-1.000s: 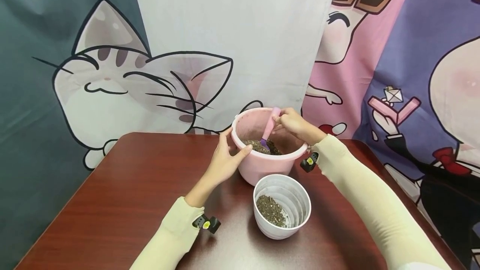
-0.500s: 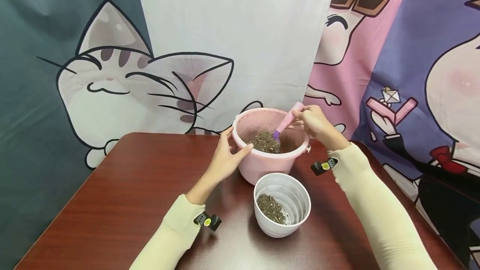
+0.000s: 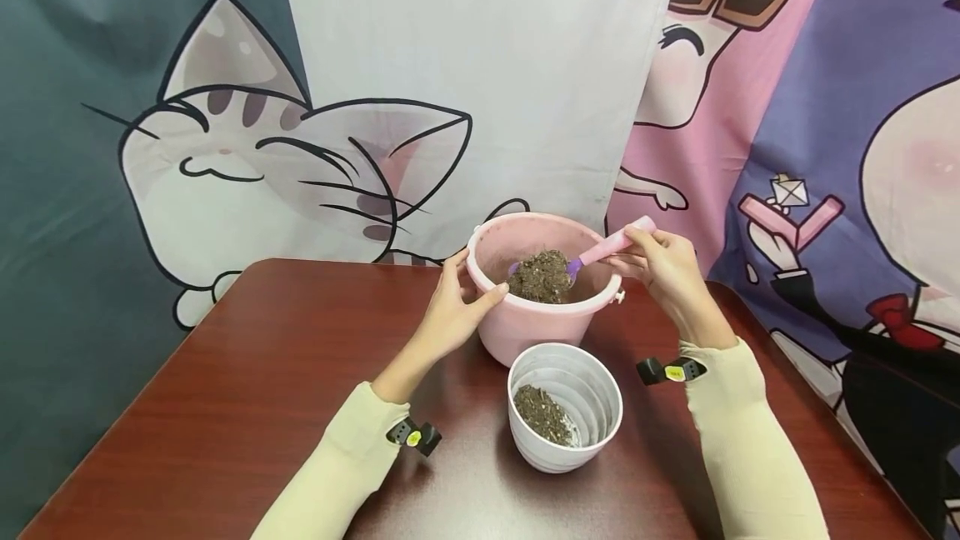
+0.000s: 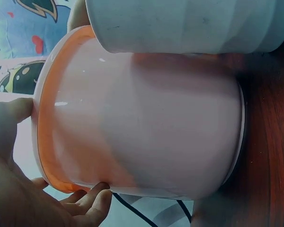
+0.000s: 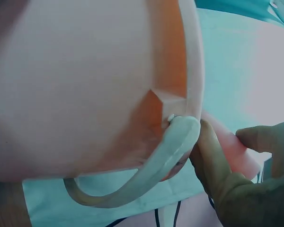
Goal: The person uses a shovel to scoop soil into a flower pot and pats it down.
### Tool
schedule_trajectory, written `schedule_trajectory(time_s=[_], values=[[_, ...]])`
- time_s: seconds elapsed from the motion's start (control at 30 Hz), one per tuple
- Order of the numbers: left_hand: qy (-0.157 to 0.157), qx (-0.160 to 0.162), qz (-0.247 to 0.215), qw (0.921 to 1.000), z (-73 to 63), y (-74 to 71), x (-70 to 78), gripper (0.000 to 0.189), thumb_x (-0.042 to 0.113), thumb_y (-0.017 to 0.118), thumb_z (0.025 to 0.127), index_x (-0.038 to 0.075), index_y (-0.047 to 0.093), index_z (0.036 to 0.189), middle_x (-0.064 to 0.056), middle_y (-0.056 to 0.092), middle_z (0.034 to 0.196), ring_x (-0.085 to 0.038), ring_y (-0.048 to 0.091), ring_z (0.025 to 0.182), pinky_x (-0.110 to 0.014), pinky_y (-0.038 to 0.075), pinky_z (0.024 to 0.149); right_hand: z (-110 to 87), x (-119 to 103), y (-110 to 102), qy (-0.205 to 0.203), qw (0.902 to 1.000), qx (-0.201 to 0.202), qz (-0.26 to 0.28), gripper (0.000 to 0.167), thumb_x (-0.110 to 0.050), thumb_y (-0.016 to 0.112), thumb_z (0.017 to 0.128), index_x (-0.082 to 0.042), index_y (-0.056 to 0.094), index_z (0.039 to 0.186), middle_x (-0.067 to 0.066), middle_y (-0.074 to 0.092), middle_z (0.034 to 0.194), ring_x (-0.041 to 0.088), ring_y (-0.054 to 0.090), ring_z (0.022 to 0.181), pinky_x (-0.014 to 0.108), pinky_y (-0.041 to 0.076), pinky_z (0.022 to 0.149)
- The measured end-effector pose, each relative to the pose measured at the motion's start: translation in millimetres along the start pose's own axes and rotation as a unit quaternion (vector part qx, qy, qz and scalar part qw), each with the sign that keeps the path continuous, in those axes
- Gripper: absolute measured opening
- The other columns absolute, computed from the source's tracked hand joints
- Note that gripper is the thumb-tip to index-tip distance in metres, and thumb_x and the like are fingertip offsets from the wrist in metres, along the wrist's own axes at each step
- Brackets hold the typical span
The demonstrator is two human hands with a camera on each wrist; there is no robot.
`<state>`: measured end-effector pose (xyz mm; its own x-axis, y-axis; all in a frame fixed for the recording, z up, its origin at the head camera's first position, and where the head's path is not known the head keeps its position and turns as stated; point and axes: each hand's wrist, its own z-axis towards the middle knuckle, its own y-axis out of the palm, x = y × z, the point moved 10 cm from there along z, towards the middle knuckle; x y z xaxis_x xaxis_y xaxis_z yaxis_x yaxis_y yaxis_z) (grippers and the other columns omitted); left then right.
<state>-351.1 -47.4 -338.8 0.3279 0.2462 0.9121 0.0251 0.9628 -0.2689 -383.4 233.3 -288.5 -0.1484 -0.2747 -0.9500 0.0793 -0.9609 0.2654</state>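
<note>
A pink bucket (image 3: 536, 327) stands toward the back of the table. My left hand (image 3: 448, 311) holds its left side, thumb at the rim and fingers along the outer wall, as the left wrist view also shows. My right hand (image 3: 667, 273) grips the pink handle of a small trowel (image 3: 609, 247) with a purple blade. A heap of dark soil (image 3: 542, 276) covers most of that blade within the bucket's mouth. In front of the bucket sits a white ridged pot (image 3: 555, 458) with some loose soil (image 3: 543, 415) on its left inner side.
The bucket's curved carrying handle (image 5: 137, 184) hangs at its side in the right wrist view. A reddish-brown wooden table (image 3: 300, 373) lies beneath everything. Behind it hangs a printed cartoon cloth (image 3: 465, 40).
My right hand has moved right and slightly down, tipping the trowel from steep to nearly level. The blade has come up heaped with soil. The left hand keeps its hold on the bucket.
</note>
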Motion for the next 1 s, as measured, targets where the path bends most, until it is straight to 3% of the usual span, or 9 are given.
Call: schedule_trajectory(time_s=[0.17, 0.37, 0.53, 0.67, 0.77, 0.83, 0.9, 1.0], values=[[0.003, 0.002, 0.003, 1.0, 2.2, 3.0, 2.8, 0.083, 0.031, 0.073, 0.09, 0.009, 0.024, 0.153, -0.02, 0.046, 0.146, -0.029, 0.06, 0.107, -0.044, 0.047, 0.093, -8.2, -2, -12, -0.032, 0.9985, 0.012, 0.042, 0.016, -0.01, 0.063, 0.098, 0.003, 0.069, 0.091, 0.015, 0.074, 0.083, 0.023, 0.074, 0.08, 0.032, 0.055, 0.078], [-0.031, 0.024, 0.026, 0.9989, -4.5, 1.2, 1.3, 0.1, 0.039, 0.072, 0.09, 0.008, 0.003, 0.156, -0.019, 0.039, 0.149, -0.032, 0.057, 0.118, -0.047, 0.043, 0.1, -14.0, 1, -19, -0.047, 0.9953, 0.032, 0.078, 0.011, -0.008, 0.064, 0.096, 0.001, 0.066, 0.091, 0.013, 0.073, 0.081, 0.022, 0.074, 0.075, 0.032, 0.056, 0.074], [-0.034, 0.036, 0.108, 0.9929, -21.4, -5.6, 17.7, 0.099, 0.049, 0.065, 0.091, 0.009, 0.003, 0.156, -0.019, 0.028, 0.152, -0.036, 0.051, 0.126, -0.059, 0.033, 0.105, -12.2, -5, -15, -0.078, 0.9939, 0.01, 0.078, 0.015, -0.009, 0.063, 0.097, 0.003, 0.065, 0.088, 0.018, 0.074, 0.084, 0.026, 0.074, 0.076, 0.034, 0.056, 0.073], [0.006, 0.031, 0.2, 0.9793, -37.9, -9.3, 39.9, 0.092, 0.053, 0.065, 0.09, 0.008, 0.017, 0.154, -0.016, 0.027, 0.149, -0.033, 0.046, 0.128, -0.06, 0.03, 0.095, -12.4, -14, -13, -0.095, 0.9927, 0.005, 0.075, 0.019, -0.009, 0.062, 0.098, 0.004, 0.065, 0.086, 0.021, 0.073, 0.085, 0.028, 0.074, 0.078, 0.034, 0.056, 0.074], [0.05, 0.0, 0.238, 0.97, -48.4, -3.3, 52.5, 0.081, 0.049, 0.067, 0.09, 0.008, 0.032, 0.149, -0.013, 0.037, 0.142, -0.03, 0.044, 0.126, -0.053, 0.033, 0.09, -15.1, -20, -16, -0.097, 0.9912, 0.015, 0.089, 0.016, -0.007, 0.062, 0.098, 0.004, 0.067, 0.087, 0.019, 0.074, 0.083, 0.026, 0.074, 0.074, 0.033, 0.057, 0.071], [0.066, -0.042, 0.255, 0.9639, -54.9, 5.7, 55.3, 0.075, 0.049, 0.067, 0.09, 0.008, 0.038, 0.145, -0.012, 0.043, 0.137, -0.029, 0.047, 0.123, -0.051, 0.037, 0.091, -17.7, -24, -19, -0.098, 0.9902, 0.018, 0.098, 0.015, -0.006, 0.061, 0.098, 0.004, 0.067, 0.087, 0.018, 0.074, 0.082, 0.024, 0.074, 0.072, 0.033, 0.057, 0.069], [0.065, -0.095, 0.265, 0.9575, -61.0, 16.7, 53.7, 0.074, 0.053, 0.066, 0.09, 0.01, 0.04, 0.145, -0.011, 0.047, 0.136, -0.029, 0.05, 0.122, -0.052, 0.04, 0.094, -21.1, -27, -21, -0.099, 0.9894, 0.014, 0.105, 0.015, -0.005, 0.06, 0.098, 0.004, 0.068, 0.088, 0.018, 0.074, 0.082, 0.025, 0.073, 0.07, 0.032, 0.058, 0.068], [0.042, -0.182, 0.277, 0.9426, -71.3, 33.3, 45.5, 0.088, 0.063, 0.066, 0.086, 0.01, 0.035, 0.148, -0.012, 0.045, 0.14, -0.031, 0.053, 0.122, -0.054, 0.042, 0.096, -26.9, -34, -22, -0.1, 0.9893, 0.0, 0.107, 0.018, -0.006, 0.058, 0.099, 0.005, 0.068, 0.088, 0.02, 0.073, 0.084, 0.026, 0.074, 0.072, 0.033, 0.058, 0.068]])
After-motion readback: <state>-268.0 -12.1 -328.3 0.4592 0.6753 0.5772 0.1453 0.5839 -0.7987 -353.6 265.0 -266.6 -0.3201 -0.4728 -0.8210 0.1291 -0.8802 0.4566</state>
